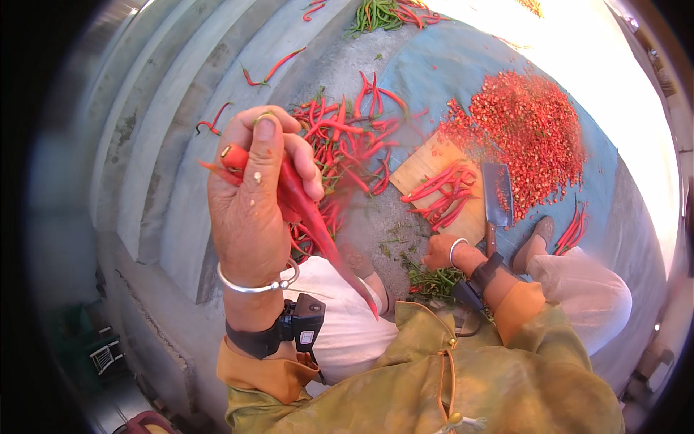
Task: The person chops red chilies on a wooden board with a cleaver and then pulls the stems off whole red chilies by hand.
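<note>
My left hand [249,200] is raised close to the camera and closed around red chili peppers [312,209]. One long pepper points down out of the fist, and a cut or stemless end sticks out beside the thumb. Pale seeds cling to the thumb. Lower and to the right, my right hand [442,252] hovers over or rests by a heap of green pepper stems [434,282]; its curled fingers hide whether it holds anything. Just beyond it, a wooden cutting board [423,168] carries several whole red peppers [444,190].
A cleaver [497,195] lies along the board's right side. Chopped red chili [531,135] is heaped on a blue sheet [417,70]. Whole red chilies [331,135] are piled left of the board. Concrete steps [179,163] rise at left. Green peppers [374,16] lie at the far end.
</note>
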A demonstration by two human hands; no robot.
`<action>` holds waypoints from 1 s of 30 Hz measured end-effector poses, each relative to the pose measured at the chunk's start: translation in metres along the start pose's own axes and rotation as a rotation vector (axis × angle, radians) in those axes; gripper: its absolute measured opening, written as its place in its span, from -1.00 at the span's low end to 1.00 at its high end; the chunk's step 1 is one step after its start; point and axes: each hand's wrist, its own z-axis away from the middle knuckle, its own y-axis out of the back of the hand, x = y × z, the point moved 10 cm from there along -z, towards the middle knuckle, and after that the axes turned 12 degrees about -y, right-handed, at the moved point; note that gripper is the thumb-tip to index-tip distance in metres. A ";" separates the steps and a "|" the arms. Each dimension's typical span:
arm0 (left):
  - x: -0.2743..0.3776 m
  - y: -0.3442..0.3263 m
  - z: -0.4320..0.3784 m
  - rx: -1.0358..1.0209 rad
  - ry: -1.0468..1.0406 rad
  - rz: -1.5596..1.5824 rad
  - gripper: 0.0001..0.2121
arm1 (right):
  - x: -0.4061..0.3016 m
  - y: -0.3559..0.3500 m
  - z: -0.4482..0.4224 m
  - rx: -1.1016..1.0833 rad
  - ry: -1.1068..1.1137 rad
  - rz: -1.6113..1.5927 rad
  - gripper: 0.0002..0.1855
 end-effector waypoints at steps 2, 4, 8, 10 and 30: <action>0.001 0.008 -0.006 0.065 -0.006 0.028 -0.77 | -0.008 0.032 -0.022 -0.090 -0.050 0.034 -0.71; 0.003 0.014 -0.006 0.117 0.002 0.026 -0.77 | -0.022 0.025 -0.052 -0.322 0.004 0.067 -0.72; 0.002 0.023 -0.006 0.202 0.009 0.020 -0.73 | -0.060 0.070 -0.081 -0.262 0.096 -0.111 -0.74; -0.005 0.021 -0.010 0.201 0.016 0.024 -0.73 | -0.039 0.137 -0.134 0.173 0.105 -0.079 -0.70; -0.022 -0.006 -0.019 0.106 0.056 -0.047 -0.75 | 0.024 0.206 -0.212 0.612 -0.289 0.164 -0.51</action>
